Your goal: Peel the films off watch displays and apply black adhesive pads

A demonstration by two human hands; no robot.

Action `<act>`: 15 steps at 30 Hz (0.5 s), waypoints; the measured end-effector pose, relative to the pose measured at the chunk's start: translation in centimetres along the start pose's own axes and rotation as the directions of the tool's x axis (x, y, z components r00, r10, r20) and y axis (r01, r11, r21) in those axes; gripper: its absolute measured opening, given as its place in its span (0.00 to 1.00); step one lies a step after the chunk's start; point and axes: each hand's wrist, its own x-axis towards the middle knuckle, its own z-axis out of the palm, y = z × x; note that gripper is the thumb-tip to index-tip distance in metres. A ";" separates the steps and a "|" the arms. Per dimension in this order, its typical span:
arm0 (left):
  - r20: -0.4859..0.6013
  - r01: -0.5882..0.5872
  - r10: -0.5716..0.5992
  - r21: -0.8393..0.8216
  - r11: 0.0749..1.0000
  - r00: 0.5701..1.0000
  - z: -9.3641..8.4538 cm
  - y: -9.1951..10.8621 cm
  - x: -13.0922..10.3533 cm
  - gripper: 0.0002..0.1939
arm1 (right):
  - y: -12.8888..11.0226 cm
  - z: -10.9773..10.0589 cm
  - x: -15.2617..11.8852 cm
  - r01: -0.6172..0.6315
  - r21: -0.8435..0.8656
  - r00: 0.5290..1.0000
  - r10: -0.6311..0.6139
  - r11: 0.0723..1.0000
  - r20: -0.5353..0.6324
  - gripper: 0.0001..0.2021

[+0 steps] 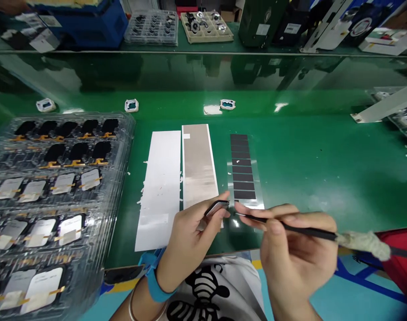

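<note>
Between its thumb and fingers, my left hand (pixel 195 227) pinches a small flat panel with black edges (pixel 217 207), tilted on edge. My right hand (pixel 297 254) grips thin black tweezers (pixel 310 231), wrapped in pale tape near the rear. The tweezer tip points left, close to the panel but apart from it. Just beyond my hands lies a clear strip with several black adhesive rectangles (pixel 243 170). To its left are a beige-grey sheet with white edges (pixel 198 165) and a white sheet (pixel 161 178).
A clear plastic tray (pixel 123 133) on the left holds several small screens (pixel 70 229), some dark, some pale-backed. Three small white frames (pixel 132 105) lie along the back of the green table (pixel 323 178). A shelf above carries parts trays (pixel 206 26). A white metal bracket (pixel 384 107) stands at right.
</note>
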 end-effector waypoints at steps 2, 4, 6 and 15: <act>-0.031 -0.069 0.071 0.062 0.996 0.997 -0.2 0.2 -0.1 0.18 | 0.0 1.5 -0.4 0.048 0.019 0.998 -0.048 0.999 0.035 0.12; -0.032 -0.115 0.120 0.122 0.986 0.992 -0.5 0.3 -0.1 0.20 | 0.4 2.7 -0.7 0.076 0.029 0.996 -0.077 0.997 0.036 0.13; -0.020 -0.144 0.149 0.148 0.978 0.989 -0.8 0.3 -0.1 0.23 | 0.9 3.4 -1.0 0.097 0.040 0.994 -0.099 0.994 0.036 0.14; 0.037 -0.150 0.146 0.142 0.979 0.989 -1.3 -0.4 0.1 0.25 | 2.1 4.6 -1.5 0.152 0.033 0.987 -0.154 0.988 0.051 0.16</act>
